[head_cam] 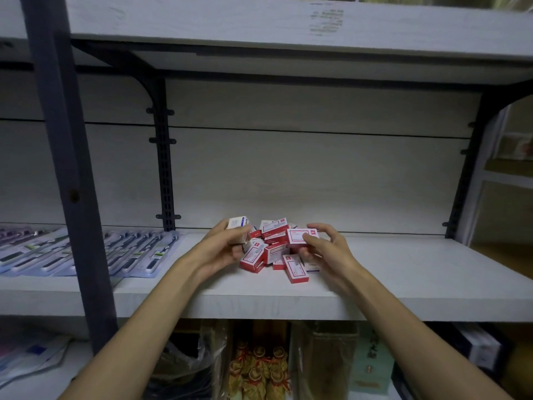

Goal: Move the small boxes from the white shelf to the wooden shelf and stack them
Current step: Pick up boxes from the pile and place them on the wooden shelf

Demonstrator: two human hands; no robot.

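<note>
A loose pile of several small red-and-white boxes lies on the white shelf, near its middle. My left hand grips a white box with blue print at the pile's left side, lifted a little above the shelf. My right hand holds a red-and-white box at the pile's right side, fingers curled around it. One red box lies nearest the shelf's front edge.
Flat blister packs of pens cover the shelf section to the left, behind a dark metal post. Another white board hangs overhead. Below the shelf stand bagged goods and cartons.
</note>
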